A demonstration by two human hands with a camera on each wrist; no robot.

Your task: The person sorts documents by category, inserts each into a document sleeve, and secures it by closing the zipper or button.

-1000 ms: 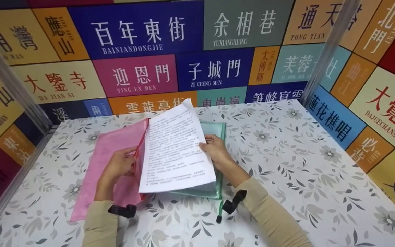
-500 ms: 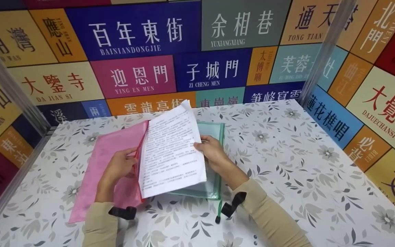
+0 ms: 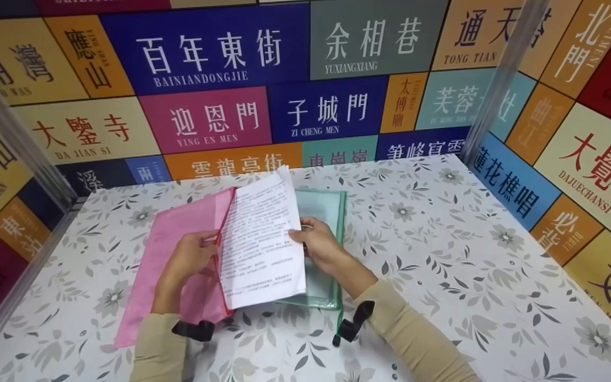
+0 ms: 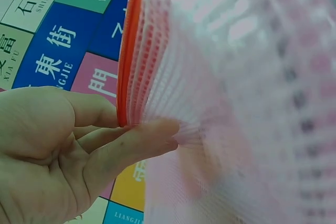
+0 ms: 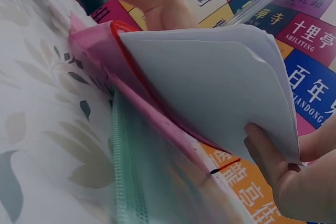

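My left hand (image 3: 190,258) pinches the red zip edge of a pink mesh zip folder (image 3: 159,249), thumb on one side and fingers on the other. In the left wrist view, that mesh wall (image 4: 220,129) bulges out past the fingertips. My right hand (image 3: 322,245) grips the right edge of a stack of printed paper (image 3: 258,249). The stack's left edge sits inside the folder's opening, and most of its width stands outside. From the right wrist view, the blank back of the paper (image 5: 210,87) shows, with fingers pressed against it.
A green zip folder (image 3: 326,207) lies flat beneath the paper, its zip cord (image 3: 337,339) hanging toward me. The table (image 3: 417,318) wears a floral cover. Printed sign panels (image 3: 220,116) wall in the back and both sides.
My right hand has moved left with the paper, so the stack goes further into the pink folder and more of the green folder shows. The left hand keeps its pinch on the zip edge.
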